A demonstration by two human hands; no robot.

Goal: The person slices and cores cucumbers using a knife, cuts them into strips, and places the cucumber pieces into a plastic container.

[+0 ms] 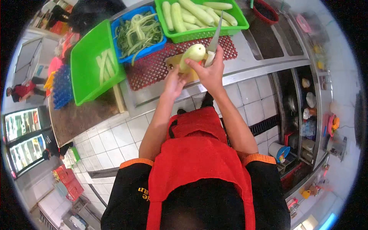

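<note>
A pale green peeled cucumber [193, 54] is held up over the counter, its rounded end toward the upper right. My left hand [176, 79] is closed around its lower end. My right hand [210, 68] grips the white handle of a knife [215, 38], blade pointing up and away, while its thumb presses against the cucumber. Beneath my hands, a yellow cutting board [173, 61] is partly covered by them. It rests on a red perforated mat [147, 73].
Several peeled cucumbers fill a green basket [174, 38] at the back. Green peels lie in a blue basket [119, 57], and pale cut strips in a green crate [82, 82] at left. A sink [264, 42] is right, with a red colander [264, 17] behind. Other people stand far left.
</note>
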